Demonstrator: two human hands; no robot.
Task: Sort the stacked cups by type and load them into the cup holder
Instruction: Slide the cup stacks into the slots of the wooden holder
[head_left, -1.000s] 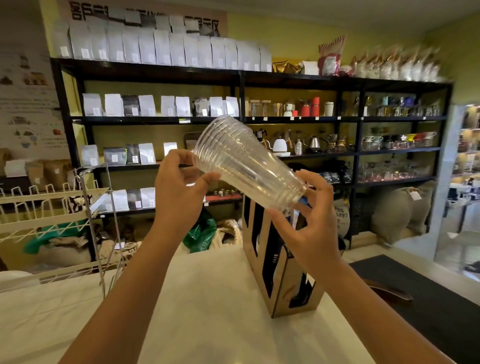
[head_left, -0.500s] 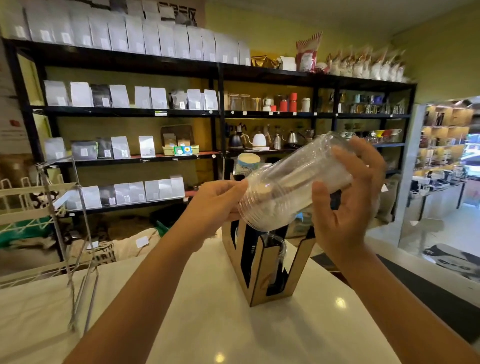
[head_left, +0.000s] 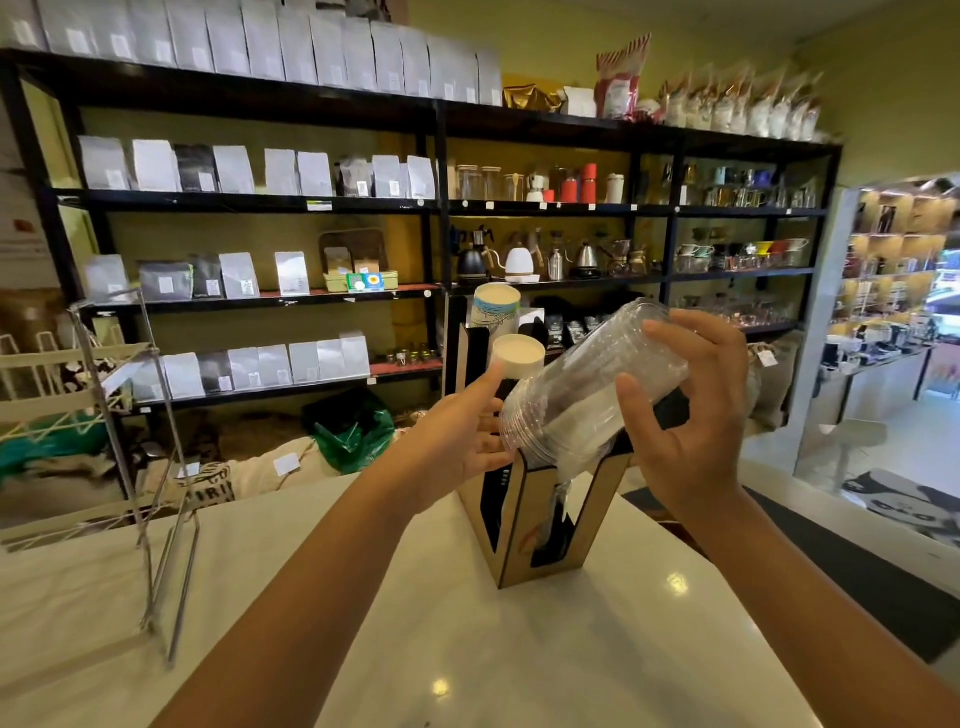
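Observation:
A stack of clear plastic cups (head_left: 587, 395) is tilted, rims down and to the left, over the front slot of a wooden cup holder (head_left: 519, 525) on the white counter. My right hand (head_left: 691, 415) grips the stack around its upper end. My left hand (head_left: 462, 431) touches the rims at the lower end. Two stacks of white paper cups, a near one (head_left: 517, 358) and a taller far one (head_left: 496, 312), stand upside down in the holder's rear slots.
A wire rack (head_left: 130, 415) stands on the counter (head_left: 467, 649) at the left. Black shelves (head_left: 436, 202) with bags, kettles and jars fill the wall behind. A dark floor mat (head_left: 857, 571) lies beyond the counter's right edge.
The clear stack has been turned over, rims now down and left, and lowered onto the top of the holder's front slot. Both hands followed it down.

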